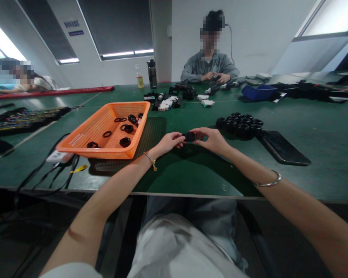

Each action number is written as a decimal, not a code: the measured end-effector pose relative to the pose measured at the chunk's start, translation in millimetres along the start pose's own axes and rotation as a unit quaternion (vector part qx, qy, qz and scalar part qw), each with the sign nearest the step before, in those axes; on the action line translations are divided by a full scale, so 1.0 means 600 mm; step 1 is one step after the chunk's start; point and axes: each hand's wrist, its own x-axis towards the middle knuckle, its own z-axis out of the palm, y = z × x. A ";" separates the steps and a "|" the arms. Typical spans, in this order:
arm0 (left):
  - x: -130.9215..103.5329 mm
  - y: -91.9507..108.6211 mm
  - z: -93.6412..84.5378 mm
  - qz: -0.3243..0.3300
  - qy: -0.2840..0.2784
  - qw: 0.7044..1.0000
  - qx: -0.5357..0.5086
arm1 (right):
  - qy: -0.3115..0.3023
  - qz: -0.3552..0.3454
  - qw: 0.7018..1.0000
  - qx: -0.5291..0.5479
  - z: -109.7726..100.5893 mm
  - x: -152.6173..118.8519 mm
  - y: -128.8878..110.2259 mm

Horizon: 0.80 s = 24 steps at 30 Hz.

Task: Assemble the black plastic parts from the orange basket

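Just above the green table, a small black threaded plastic fitting [189, 136] is held between both hands. The fingers of my left hand [171, 143] close on its left end, and my right hand [211, 139] pinches its right end; part of it is hidden by the fingers. Left of my hands stands an orange perforated basket [104, 154] with several black nuts [125, 142] and thin black rings [107, 134] inside. To the right of my hands, several glossy black round parts [243, 129] sit grouped close together.
A dark smartphone [282, 146] lies right of the round parts. Cables and a white power strip [59, 156] are by the basket's near left corner. White and black parts [168, 103], a blue bin [259, 92] and two bottles [152, 74] stand farther back. A co-worker [210, 65] sits opposite.
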 end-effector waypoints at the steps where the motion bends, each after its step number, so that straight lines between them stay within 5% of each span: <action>1: 0.000 0.000 0.000 0.001 0.000 1.000 0.000 | -0.001 0.002 1.000 0.001 0.000 0.000 0.000; 24: -0.012 -0.001 0.004 0.101 0.055 0.987 0.115 | -0.043 0.043 0.998 0.011 0.003 0.004 -0.002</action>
